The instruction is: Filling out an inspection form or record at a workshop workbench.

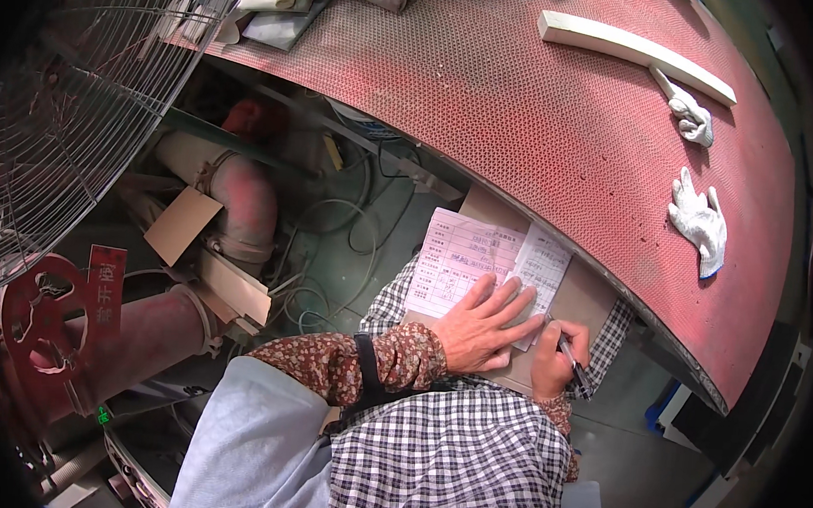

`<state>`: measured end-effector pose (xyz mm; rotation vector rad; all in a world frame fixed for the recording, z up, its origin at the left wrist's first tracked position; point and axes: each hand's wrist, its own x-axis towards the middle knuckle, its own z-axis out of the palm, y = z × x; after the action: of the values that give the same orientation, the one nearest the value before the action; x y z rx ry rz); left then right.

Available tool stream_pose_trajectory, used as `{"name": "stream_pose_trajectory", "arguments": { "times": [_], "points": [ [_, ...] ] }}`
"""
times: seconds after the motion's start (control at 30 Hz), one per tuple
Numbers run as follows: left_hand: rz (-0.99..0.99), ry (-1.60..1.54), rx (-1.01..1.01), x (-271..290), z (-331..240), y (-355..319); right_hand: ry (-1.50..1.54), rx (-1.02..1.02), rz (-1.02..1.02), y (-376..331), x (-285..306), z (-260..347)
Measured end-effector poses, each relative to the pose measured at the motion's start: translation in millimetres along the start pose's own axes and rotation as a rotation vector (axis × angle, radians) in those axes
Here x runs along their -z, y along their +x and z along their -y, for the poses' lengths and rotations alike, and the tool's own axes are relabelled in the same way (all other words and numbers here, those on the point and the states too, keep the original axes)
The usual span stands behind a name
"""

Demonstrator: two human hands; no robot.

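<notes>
My left hand (484, 328) lies flat with spread fingers on the papers in my lap. Under its fingers are a printed form (463, 248) with a table and handwriting, and a narrower written slip (544, 262) overlapping its right side. Both rest on a brown cardboard sheet (593, 291) across my checked apron (451, 443). Just right of the left hand, my right hand (556, 361) grips a pen (571, 355). The pen's tip is hidden by the fingers, close to the slip's lower right edge.
A red, mesh-textured table (491, 82) curves ahead. On it lie two white gloves (700, 221) and a pale curved bar (637, 56). A wire fan guard (90, 95), a red handwheel (44, 316) and thick pipes (247, 198) stand left; hoses (357, 223) loop over the floor.
</notes>
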<state>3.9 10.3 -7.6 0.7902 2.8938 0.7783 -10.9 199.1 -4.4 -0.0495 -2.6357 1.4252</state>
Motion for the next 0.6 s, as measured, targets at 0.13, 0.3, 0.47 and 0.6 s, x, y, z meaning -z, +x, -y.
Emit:
{"name": "stream_pose_trajectory", "arguments": {
  "times": [0.13,0.3,0.47,0.6],
  "points": [
    [0.007,-0.005,-0.002,1.3,0.3,-0.4,0.000,0.029,-0.017,1.2,-1.4,-1.5],
    [0.017,-0.002,-0.004,3.3,0.5,0.3,-0.016,0.052,-0.018,0.8,-1.8,-5.5],
    [-0.007,-0.010,-0.001,0.3,0.4,-0.4,-0.022,0.060,-0.020,0.6,-2.4,-7.2],
    [-0.019,-0.015,0.000,0.3,0.3,0.1,-0.004,0.048,-0.020,0.6,-2.2,-6.2]
  ]
}}
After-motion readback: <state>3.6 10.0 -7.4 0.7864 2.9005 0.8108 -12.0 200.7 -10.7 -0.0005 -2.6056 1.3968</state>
